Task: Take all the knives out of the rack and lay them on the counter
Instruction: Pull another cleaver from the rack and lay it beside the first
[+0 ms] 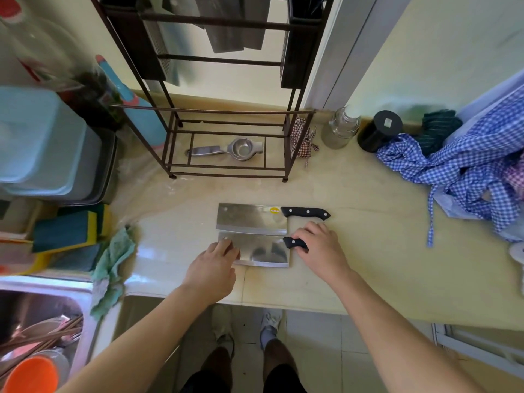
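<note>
Two steel cleavers with black handles lie flat on the beige counter point(354, 265), side by side, handles to the right. The far cleaver point(252, 218) lies free and carries a yellow sticker. The near cleaver point(261, 251) lies right in front of it. My right hand point(320, 248) is closed around its black handle. My left hand point(215, 265) rests with its fingers on the left end of that blade. The dark metal rack point(226, 114) stands behind the cleavers. Near its top hang dark flat blades point(235, 26), blurred and cut off by the frame.
A metal strainer point(226, 150) lies inside the rack's base. Blue bins point(39, 143), sponges point(68, 231) and a green rag point(113, 268) crowd the left, above a sink point(42, 330) with dishes. A glass jar point(341, 127), black canister point(380, 130) and checked cloth point(459, 171) sit right.
</note>
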